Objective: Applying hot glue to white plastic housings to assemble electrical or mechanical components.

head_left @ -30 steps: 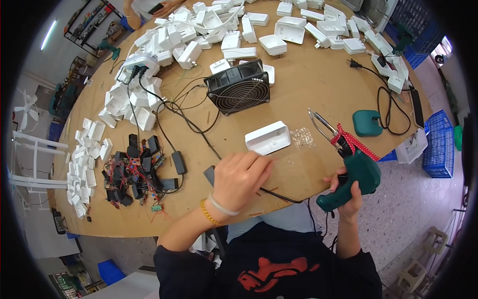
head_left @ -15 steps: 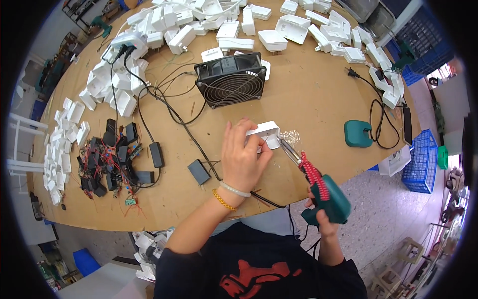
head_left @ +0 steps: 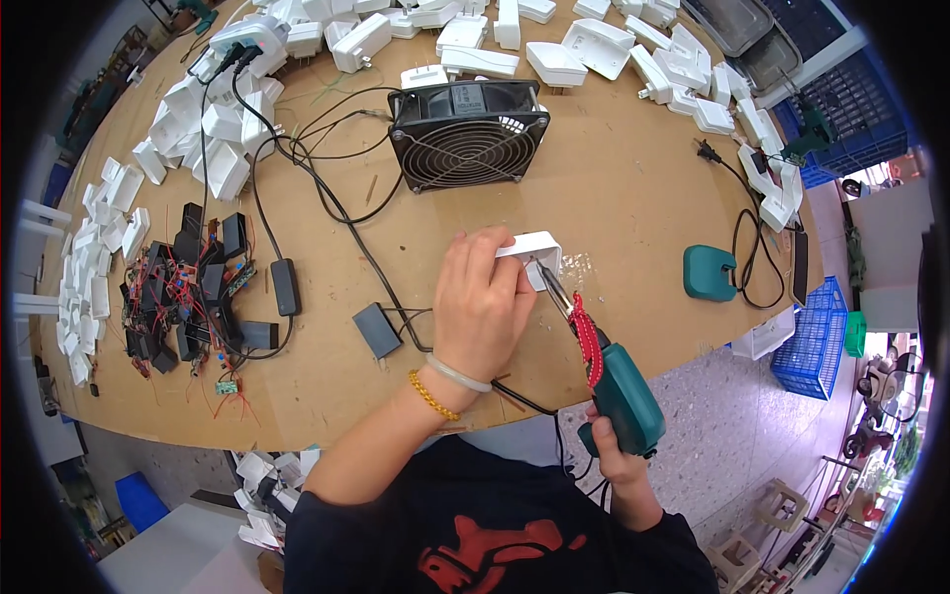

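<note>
My left hand [head_left: 482, 302] is closed on a white plastic charger case [head_left: 535, 247], its hollow side showing. The case is held just over the table, in front of the fan. In my right hand [head_left: 617, 453] is a green soldering gun [head_left: 632, 404] with red patterned cord [head_left: 586, 342] around its front. The gun's metal tip reaches into the case close to my left fingertips; what it touches there is too small to tell. Small clear or silvery bits [head_left: 576, 267] lie on the table just right of the case.
A black fan [head_left: 469, 148] faces me beyond the case. White plastic housings [head_left: 203, 124] pile up along the far and left edges. Black modules with red wires [head_left: 183, 297] lie left, a black box [head_left: 377, 331] nearer. At right sits a green holder [head_left: 710, 272]; cables cross the table.
The soldering gun's tip has moved from the case's right edge into its hollow. The case has tilted in my left hand. The whole view has also shifted slightly.
</note>
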The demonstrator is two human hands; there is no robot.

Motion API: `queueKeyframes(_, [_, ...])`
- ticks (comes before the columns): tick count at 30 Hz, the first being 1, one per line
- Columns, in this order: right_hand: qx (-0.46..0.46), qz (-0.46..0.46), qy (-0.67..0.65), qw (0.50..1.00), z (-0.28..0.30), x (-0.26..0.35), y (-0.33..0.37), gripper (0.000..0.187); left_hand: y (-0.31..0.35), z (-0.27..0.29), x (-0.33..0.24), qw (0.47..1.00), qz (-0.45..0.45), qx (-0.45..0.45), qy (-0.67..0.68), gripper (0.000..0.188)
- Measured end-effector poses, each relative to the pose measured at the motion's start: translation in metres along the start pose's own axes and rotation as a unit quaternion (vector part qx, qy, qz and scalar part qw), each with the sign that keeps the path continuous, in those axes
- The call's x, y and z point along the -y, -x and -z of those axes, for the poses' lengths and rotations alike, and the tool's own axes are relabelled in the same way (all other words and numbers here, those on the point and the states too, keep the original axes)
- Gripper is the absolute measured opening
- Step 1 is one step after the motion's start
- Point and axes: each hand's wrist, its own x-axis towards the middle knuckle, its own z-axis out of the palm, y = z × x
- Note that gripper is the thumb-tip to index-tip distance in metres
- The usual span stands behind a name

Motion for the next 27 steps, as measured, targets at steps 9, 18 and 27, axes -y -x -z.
queueKeyframes(9, [-0.013,0.0,0.001,1.0,-0.007,0.006,-0.007,0.018,-0.001,0.0,0.0,1.0,0.0,-0.001,0.004,0.013])
queueKeyframes(18, [0.07,-0.079,-0.013,0.994,0.009,-0.004,0.005,0.037,-0.002,0.002,-0.001,1.0,-0.001,0.008,0.008,0.013])
queueKeyframes(27, [0.07,-0.089,-0.045,0.993,0.008,-0.001,0.005,0.036,-0.002,0.001,-0.001,1.0,0.004,0.013,0.01,0.012])
